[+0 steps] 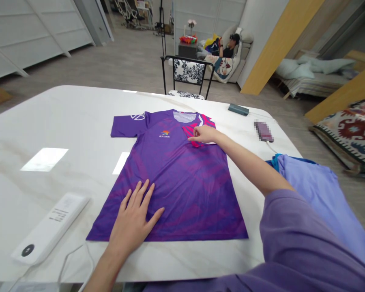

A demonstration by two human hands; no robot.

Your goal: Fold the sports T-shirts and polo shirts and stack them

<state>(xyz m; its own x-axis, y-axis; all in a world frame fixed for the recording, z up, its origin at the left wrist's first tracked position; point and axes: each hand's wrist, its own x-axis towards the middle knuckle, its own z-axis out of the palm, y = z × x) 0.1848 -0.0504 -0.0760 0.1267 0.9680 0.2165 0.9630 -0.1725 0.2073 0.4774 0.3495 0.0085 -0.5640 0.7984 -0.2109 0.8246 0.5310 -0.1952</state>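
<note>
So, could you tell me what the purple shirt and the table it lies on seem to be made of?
Purple shirt: smooth, thin knit, probably polyester, judging by its faint sheen and soft creases.
Table: glossy white top, marble-look stone or ceramic, from its veining and bright reflections; I can't tell which.

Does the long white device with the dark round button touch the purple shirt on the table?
Apart. The head view shows a strip of bare white table between the device and the shirt.

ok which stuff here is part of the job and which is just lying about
In use:
purple shirt
left hand, flat on it
right hand, at its sleeve

Lying about:
phone
dark case
white device
lavender cloth, probably
</note>
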